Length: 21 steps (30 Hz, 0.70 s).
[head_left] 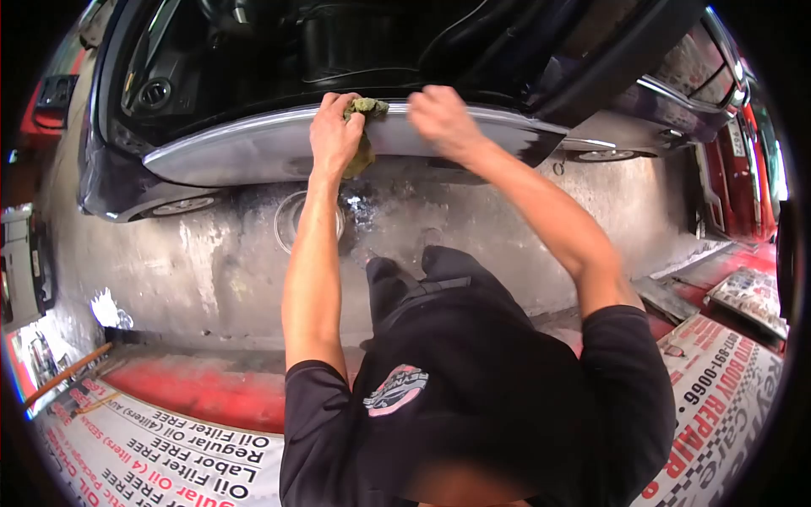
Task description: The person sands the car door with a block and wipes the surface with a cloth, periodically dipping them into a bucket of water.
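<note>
"Labor FREE", "Oil Filter FREE" on left banner (190, 465); "AUTO BODY REPAIR" on right banner (714, 397)

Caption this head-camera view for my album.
Left hand holds greenish cloth at a grey car panel; right hand blurred alongside.

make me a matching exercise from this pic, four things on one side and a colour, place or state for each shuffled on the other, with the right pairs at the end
Things:
1. left hand
2. cloth
3. shirt
4. right hand

Descriptions:
A. black, with a logo
B. blurred, to the right of the cloth
C. gripping the cloth
D. olive green

Right pairs: 1-C, 2-D, 3-A, 4-B
</note>
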Each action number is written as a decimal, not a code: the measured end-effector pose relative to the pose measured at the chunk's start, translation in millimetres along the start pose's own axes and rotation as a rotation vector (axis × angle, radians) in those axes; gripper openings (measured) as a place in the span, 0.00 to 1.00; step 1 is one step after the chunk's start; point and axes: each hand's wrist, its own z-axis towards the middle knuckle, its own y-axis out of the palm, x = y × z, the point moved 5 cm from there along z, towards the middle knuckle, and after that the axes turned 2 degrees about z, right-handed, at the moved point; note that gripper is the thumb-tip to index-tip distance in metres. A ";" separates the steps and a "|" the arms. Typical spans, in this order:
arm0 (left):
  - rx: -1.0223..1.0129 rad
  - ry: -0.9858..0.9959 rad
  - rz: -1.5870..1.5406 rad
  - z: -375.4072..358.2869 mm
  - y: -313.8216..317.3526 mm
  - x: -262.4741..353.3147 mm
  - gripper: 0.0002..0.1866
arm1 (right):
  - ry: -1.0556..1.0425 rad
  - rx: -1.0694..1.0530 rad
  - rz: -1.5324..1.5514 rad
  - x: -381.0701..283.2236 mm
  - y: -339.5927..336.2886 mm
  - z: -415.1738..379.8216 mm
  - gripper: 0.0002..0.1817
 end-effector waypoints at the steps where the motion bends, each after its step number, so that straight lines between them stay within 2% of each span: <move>1: -0.009 0.006 -0.001 0.9 -2.7 0.0 0.20 | 0.012 -0.074 -0.036 -9.9 12.1 14.5 0.05; 4: -0.075 0.033 0.003 2.3 -7.8 -1.4 0.20 | 0.003 -0.058 -0.027 7.6 -17.8 -3.1 0.05; 6: -0.083 0.036 0.024 -0.3 -14.0 1.9 0.21 | 0.029 -0.019 -0.059 34.8 -51.8 -48.8 0.08; 7: -0.087 0.036 0.048 -2.7 -15.5 3.1 0.21 | 0.097 -0.065 -0.084 45.2 -69.3 -66.7 0.09; 9: -0.091 0.025 0.087 -1.1 -15.5 -1.1 0.21 | 0.173 -0.132 -0.152 49.9 -59.8 -75.6 0.08; 11: -0.098 0.043 0.076 2.8 -10.2 1.6 0.21 | 0.040 0.040 0.029 22.1 -36.9 -29.1 0.11; 13: -0.109 0.073 0.064 8.0 -8.1 0.0 0.21 | 0.010 0.012 -0.012 -5.1 14.9 14.0 0.08; 16: -0.182 0.101 0.133 12.9 -12.6 -3.1 0.20 | 0.026 -0.067 -0.011 -5.1 8.7 22.3 0.07; 17: -0.185 0.097 0.132 10.8 -14.5 -3.9 0.20 | 0.035 -0.095 0.026 8.0 -9.2 4.2 0.09; 18: -0.161 0.097 0.171 13.3 -19.3 -3.2 0.20 | 0.010 -0.034 0.045 23.4 -30.9 -20.0 0.12; 19: -0.137 0.086 0.210 11.3 -23.9 -6.4 0.20 | 0.013 0.000 -0.020 37.0 -46.7 -42.1 0.07; 21: -0.101 0.080 0.203 9.3 -25.1 -12.1 0.20 | 0.156 -0.149 -0.143 51.1 -63.5 -63.6 0.11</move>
